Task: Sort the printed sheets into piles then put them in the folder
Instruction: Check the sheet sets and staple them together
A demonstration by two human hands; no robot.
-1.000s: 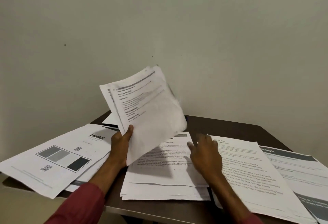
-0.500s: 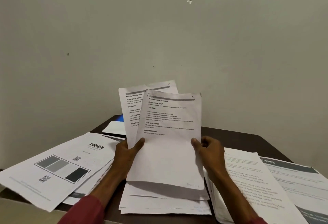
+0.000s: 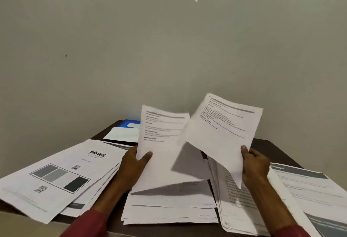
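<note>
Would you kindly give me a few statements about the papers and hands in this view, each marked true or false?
1. Each hand holds paper above the table. True: the left hand grips the left sheets and the right hand grips the right sheet.
2. The blinkit sheet tops the pile at the far right. False: it tops the pile at the left.
3. A blue folder lies at the far side of the table, behind the held sheets. True.
4. The right sheet lies flat on the middle pile. False: it is lifted and tilted, casting a shadow below.
5. The sleeves are green. False: they are dark red.
</note>
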